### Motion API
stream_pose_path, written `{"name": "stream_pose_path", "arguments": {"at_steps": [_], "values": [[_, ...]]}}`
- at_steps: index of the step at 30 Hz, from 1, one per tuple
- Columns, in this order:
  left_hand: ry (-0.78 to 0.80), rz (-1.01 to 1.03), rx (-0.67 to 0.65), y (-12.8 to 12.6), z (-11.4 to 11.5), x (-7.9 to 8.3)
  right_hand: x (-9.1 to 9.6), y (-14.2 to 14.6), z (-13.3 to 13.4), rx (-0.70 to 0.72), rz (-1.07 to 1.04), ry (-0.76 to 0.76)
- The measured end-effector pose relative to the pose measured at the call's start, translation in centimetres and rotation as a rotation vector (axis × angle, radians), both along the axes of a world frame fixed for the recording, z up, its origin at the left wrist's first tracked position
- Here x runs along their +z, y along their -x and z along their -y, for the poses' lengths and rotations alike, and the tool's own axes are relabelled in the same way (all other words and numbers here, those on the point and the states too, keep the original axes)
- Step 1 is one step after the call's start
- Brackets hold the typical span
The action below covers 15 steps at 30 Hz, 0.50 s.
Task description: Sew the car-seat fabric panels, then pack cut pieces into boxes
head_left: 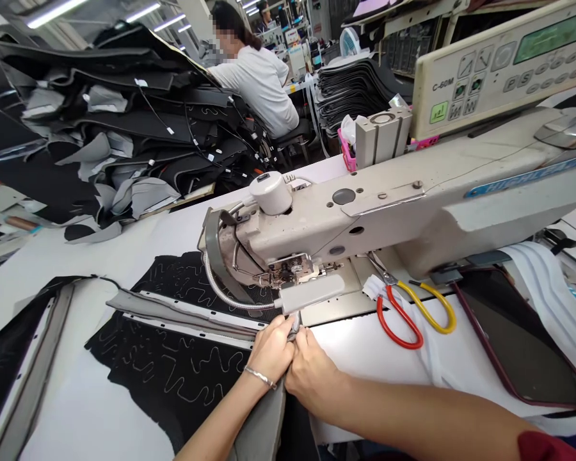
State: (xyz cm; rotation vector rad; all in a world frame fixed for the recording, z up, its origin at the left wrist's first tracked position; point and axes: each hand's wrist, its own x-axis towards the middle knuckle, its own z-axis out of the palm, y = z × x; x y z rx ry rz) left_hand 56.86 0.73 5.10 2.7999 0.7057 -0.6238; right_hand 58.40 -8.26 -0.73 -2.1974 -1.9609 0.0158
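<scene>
My left hand [271, 349], with a silver bracelet at the wrist, is closed on the edge of a dark fabric panel [168, 368]. Right beside it, my right hand [314, 374] pinches the same work, and the knuckles of both hands nearly touch. Wavy light stitch lines cross the black panel, and grey and white strips run along its seam. Just ahead of my fingers are the head of a sewing machine [317, 218] and a small white lamp bar [312, 294]. The fingertips and the exact spot they grip are partly hidden.
Scissors [388, 314] with red and yellow handles lie to the right, near a dark phone [532, 339] and white tape [542, 282]. Another fabric piece [29, 358] hangs at left. Stacked dark panels [139, 115] and a seated person [262, 83] are behind.
</scene>
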Motion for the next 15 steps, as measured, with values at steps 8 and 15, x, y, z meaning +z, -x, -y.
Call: {"name": "stream_pose_path", "arguments": {"at_steps": [8, 15], "values": [[0.034, 0.061, 0.015, -0.4, -0.4, -0.4, -0.2, -1.1, -0.1, 0.041, 0.037, -0.061], [-0.023, 0.153, 0.026, -2.1, -1.7, -1.2, -0.6, -3.6, -0.9, -0.003, 0.107, -0.218]]}}
